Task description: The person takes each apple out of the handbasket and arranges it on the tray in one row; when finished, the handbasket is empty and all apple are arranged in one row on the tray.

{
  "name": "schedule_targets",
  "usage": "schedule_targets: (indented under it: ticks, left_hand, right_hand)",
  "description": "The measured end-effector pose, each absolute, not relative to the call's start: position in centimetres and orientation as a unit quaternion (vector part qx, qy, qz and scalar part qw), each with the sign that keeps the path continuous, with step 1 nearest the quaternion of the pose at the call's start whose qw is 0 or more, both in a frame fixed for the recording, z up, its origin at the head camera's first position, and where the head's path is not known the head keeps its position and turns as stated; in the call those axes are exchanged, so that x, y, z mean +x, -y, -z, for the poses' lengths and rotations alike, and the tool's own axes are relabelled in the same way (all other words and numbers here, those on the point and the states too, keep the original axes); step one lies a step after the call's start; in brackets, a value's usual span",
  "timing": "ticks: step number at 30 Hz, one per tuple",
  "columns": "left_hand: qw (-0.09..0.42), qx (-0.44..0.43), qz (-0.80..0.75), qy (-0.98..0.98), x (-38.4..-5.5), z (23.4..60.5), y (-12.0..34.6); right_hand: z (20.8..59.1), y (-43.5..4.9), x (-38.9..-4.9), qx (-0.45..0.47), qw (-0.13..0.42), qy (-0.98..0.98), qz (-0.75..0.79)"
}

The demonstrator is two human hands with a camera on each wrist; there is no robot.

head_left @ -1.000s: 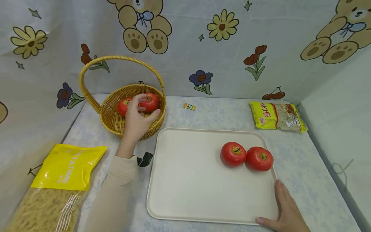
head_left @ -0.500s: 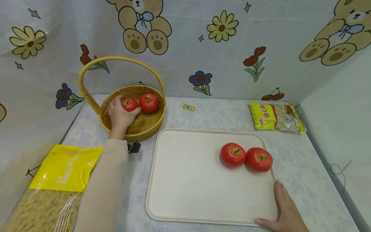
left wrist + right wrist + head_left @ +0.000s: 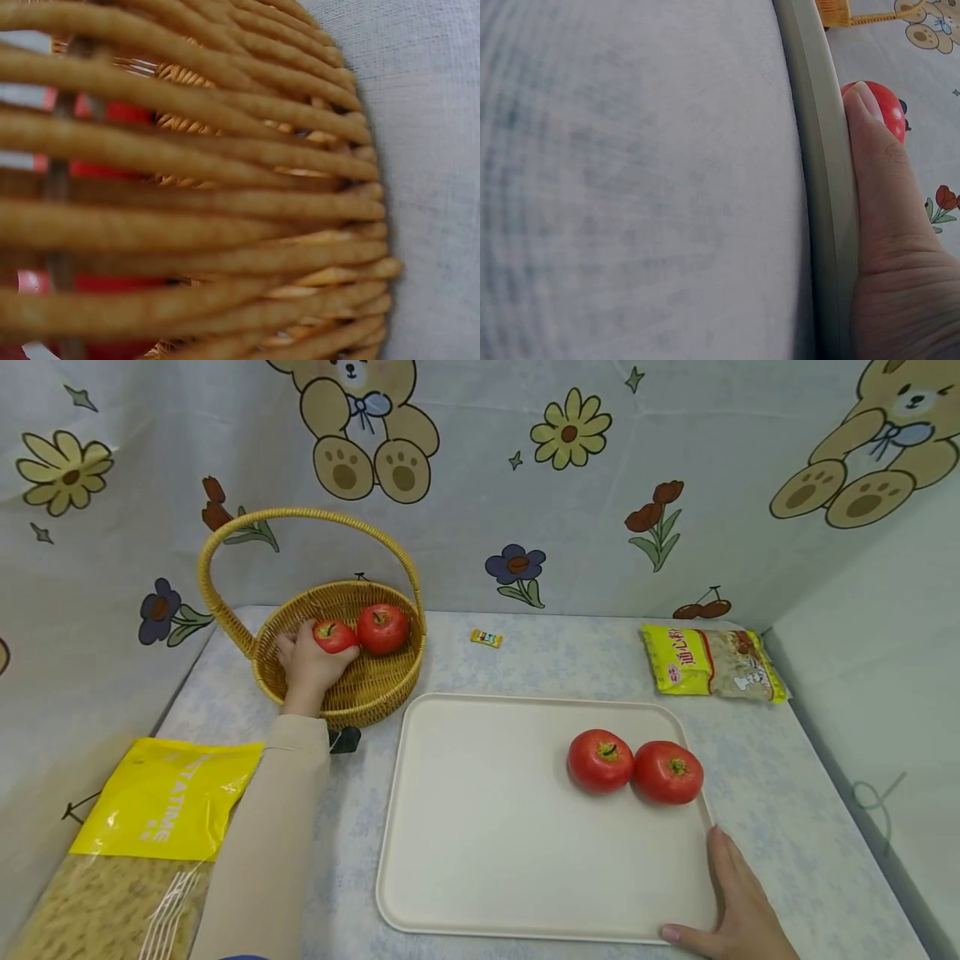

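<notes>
Behind everything, across the top of the head view, we see a patterned cloth, with the pale table below. Our largest loose thing is the cream tray, lower centre. A yellow-topped bag lies lower left; the wicker basket stands upper left, its handle arching up. A smaller yellow bag lies at the right.

Our left hand reaches inside the basket and is clamped on the left tomato, thumb on the near side, presumably for a grip that clears the wicker. Our right hand spans the tray's lower right corner, fingers straight and apart from the thumb, probably to steady it.

The other basket tomato sits just right of the gripped one, while two tray tomatoes sit side by side, upper right of the tray. Smallest is a wrapped sweet, right of the basket.

The left wrist view gives us only close weave, red glimpsed through its gaps, and pale cloth-like surface; that hand is not visible there. The right wrist view shows what the head view cannot: the tray's outer side, with our thumb along it.
</notes>
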State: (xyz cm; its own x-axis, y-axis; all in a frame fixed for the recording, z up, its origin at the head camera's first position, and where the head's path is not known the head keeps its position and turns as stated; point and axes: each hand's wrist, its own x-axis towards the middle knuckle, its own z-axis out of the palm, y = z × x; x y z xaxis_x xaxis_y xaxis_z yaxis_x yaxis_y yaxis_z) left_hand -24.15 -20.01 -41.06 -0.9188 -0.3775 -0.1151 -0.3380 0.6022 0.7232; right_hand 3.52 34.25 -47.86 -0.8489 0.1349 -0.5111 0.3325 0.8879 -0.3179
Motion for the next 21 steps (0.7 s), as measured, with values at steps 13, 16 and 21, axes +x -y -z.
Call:
schedule_targets:
  ticks: [13,16,21]
  left_hand:
    - [-0.01,0.208,0.411,0.888,-23.8,40.6,20.1]
    - [0.005,0.205,0.409,0.889,-23.7,40.3,19.9]
    - [0.062,0.188,0.411,0.89,-22.8,38.9,19.0]
  right_hand:
    - [47.6,-34.0,3.5,0.113,0.237,-0.945,0.196]
    - [47.6,-34.0,3.5,0.113,0.238,-0.945,0.196]
    - [47.6,-34.1,3.6,0.116,0.24,-0.943,0.198]
